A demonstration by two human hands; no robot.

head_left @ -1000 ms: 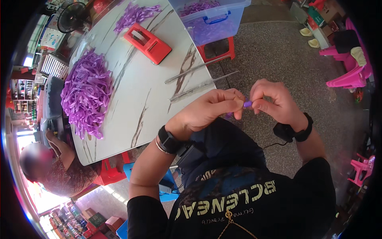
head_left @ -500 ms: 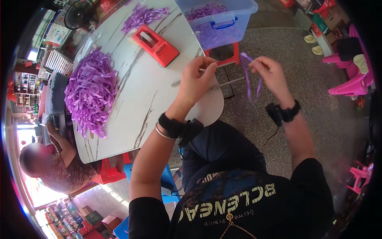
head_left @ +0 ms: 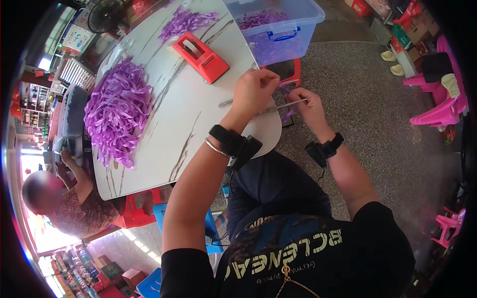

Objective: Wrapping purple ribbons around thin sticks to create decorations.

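A narrow purple ribbon (head_left: 288, 115) hangs in my right hand (head_left: 310, 110), whose fingers are pinched together just off the table's right end. Beside those fingers is the tip of a thin metal rod (head_left: 288, 105), which juts out past the table edge. My left hand (head_left: 254, 93) is closed above the rod's other part, over the table corner. What it holds, if anything, is hidden by the fingers. A strip of purple also shows between the two hands.
The marbled white table (head_left: 174, 129) bears a big heap of purple ribbon loops (head_left: 119, 109), a smaller pile (head_left: 186, 22) and a red tape dispenser (head_left: 206, 62). A clear bin (head_left: 283, 47) stands on a red stool (head_left: 292, 74). Another person (head_left: 74, 203) sits at the left.
My right hand has come left and down with the purple ribbon, from out over the floor to the rod's tip. My left hand has shifted slightly right and stays closed.
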